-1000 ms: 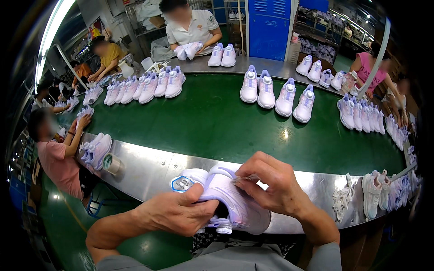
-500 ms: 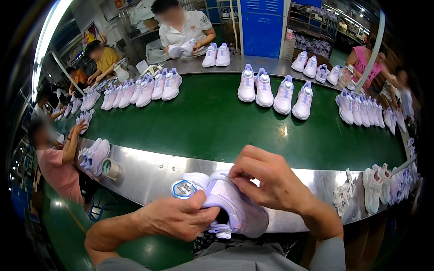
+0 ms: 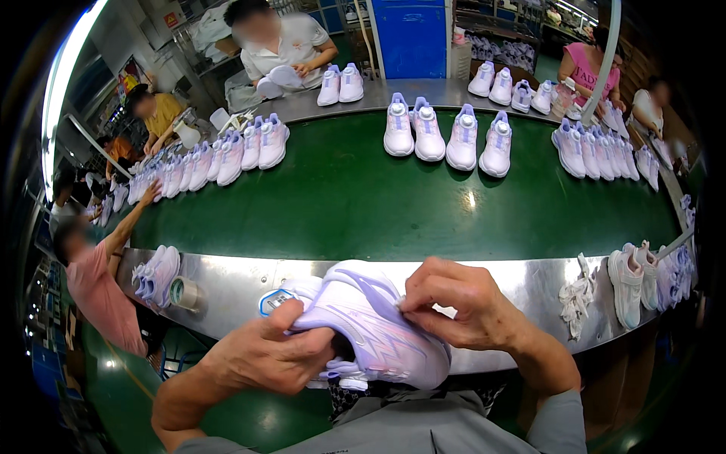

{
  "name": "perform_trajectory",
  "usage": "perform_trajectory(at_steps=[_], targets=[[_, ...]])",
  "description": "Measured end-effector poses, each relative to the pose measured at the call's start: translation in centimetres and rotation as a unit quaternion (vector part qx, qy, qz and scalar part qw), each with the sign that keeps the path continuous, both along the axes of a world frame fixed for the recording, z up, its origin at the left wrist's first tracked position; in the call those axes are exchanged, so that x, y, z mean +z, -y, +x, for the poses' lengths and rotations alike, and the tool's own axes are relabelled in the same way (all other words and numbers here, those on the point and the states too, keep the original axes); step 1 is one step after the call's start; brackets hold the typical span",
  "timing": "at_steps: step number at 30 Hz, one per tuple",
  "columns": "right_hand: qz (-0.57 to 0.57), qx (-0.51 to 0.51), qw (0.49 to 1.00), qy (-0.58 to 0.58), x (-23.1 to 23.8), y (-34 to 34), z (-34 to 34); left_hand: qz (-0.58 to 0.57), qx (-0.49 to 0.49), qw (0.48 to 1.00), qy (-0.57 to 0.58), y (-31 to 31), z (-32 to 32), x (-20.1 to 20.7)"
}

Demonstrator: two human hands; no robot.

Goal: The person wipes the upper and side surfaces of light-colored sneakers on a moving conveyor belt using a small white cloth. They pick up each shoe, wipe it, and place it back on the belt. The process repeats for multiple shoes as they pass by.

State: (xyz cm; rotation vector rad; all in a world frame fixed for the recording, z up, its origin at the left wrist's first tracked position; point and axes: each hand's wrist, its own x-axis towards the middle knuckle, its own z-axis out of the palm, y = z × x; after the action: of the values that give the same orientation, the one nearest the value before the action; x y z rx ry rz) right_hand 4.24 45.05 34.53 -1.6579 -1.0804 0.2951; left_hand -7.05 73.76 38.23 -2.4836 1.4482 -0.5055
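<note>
Sneaker (image 3: 370,325), lilac-and-white with zigzag side stripes, sits low centre of the frame, held between our two hands just above the steel edge of the desk (image 3: 529,284). Our left hand (image 3: 265,356) is clamped on its near end from the lower left, thumb lying over the upper. Our right hand (image 3: 461,303) pinches the upper from the right, fingertips pressed together on the fabric. A blue-rimmed label (image 3: 274,301) shows just behind the left thumb. Four matching shoes (image 3: 446,136) stand in a row on the green belt (image 3: 340,204), upper centre. A roll of tape (image 3: 184,292) lies on the steel edge at left, beside another pair (image 3: 155,274). White scraps (image 3: 578,295) lie at right.
</note>
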Motion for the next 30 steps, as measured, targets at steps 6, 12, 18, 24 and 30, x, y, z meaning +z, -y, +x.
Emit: perform_trajectory(at_steps=[6,12,18,24,30], targets=[[-0.011,0.023,0.997,0.066,0.2,2.3,-0.4,-0.034,0.043,0.998,-0.026,-0.4,0.5,1.1],[-0.036,-0.011,0.997,0.066,-1.0,5.6,-1.7,-0.035,0.066,0.997,-0.028,-1.3,0.4,1.8],[-0.008,-0.081,0.997,0.018,-1.5,6.6,-2.5,-0.054,0.059,0.997,-0.013,-1.9,0.4,1.8],[0.037,-0.059,0.998,-0.002,1.7,5.5,-0.8,-0.034,0.031,0.999,-0.014,-0.6,1.1,2.2],[-0.002,-0.034,0.999,0.035,1.0,6.2,0.2,-0.027,0.075,0.997,-0.025,1.1,2.4,2.8]])
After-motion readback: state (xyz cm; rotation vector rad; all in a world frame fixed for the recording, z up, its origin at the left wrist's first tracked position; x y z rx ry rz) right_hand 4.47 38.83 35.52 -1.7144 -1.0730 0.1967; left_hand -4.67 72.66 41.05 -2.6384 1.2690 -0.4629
